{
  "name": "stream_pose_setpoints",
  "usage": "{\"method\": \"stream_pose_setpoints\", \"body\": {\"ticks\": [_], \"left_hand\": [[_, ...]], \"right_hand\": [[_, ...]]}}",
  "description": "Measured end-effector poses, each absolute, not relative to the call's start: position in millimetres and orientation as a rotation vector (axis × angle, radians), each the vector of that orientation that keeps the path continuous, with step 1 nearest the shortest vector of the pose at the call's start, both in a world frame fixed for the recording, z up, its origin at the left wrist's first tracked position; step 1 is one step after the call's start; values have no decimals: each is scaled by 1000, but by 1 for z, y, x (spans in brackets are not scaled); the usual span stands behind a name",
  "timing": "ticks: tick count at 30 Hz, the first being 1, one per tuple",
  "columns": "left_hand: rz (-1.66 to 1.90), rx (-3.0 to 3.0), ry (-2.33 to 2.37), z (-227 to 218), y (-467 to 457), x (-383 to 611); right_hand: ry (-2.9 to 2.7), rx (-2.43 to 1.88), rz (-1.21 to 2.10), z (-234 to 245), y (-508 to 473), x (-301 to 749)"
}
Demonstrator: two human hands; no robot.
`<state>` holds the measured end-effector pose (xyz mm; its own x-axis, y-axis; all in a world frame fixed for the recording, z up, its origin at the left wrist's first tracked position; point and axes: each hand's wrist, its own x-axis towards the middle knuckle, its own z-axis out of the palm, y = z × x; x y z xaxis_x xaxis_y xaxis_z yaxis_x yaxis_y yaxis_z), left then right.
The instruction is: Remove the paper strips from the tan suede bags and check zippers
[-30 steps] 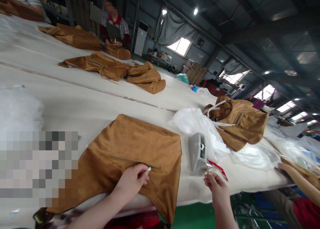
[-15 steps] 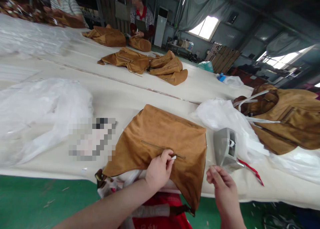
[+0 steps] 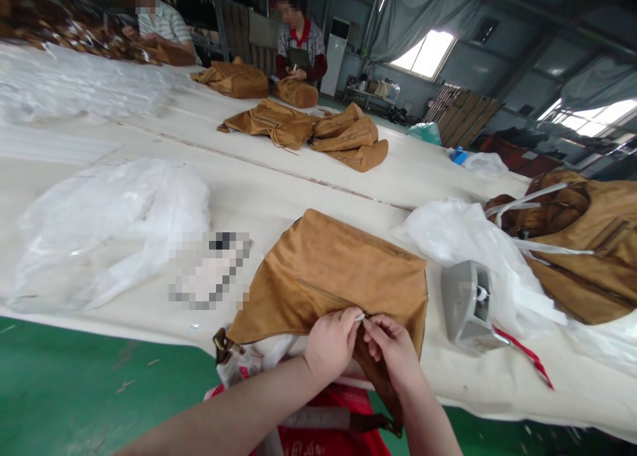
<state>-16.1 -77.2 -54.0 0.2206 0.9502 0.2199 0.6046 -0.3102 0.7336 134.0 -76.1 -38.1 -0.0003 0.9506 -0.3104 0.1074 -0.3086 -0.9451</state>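
Note:
A tan bag lies flat at the table's front edge, its lower part hanging over. A zipper runs across its face. My left hand is closed in a pinch near the zipper's right end, with a small white piece at its fingertips. Against the same spot, my right hand is also pinched, its fingertips meeting the left ones. What the right fingers hold, if anything, is too small to make out. To the right stands a grey plastic device with a red strap.
Clear plastic bags lie at left beside a blurred-out flat object. More plastic and another tan bag lie at right. Several tan bags lie farther back, where a co-worker stands.
My right hand has moved left from beside the grey device to meet my left hand at the zipper. The left hand keeps its pinch. The whole view has shifted slightly.

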Motion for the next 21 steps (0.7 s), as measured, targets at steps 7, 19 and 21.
{"method": "stream_pose_setpoints", "body": {"ticks": [7,19,21], "left_hand": [[771,1347,1060,-41,-58,-24],[1000,1516,1125,-44,-72,-20],[1023,1583,1170,-43,-76,-20]], "right_hand": [[-1175,-1514,1435,-39,-78,136],[-1038,-1558,1293,-46,-73,121],[-977,-1518,1344,-44,-71,120]]}}
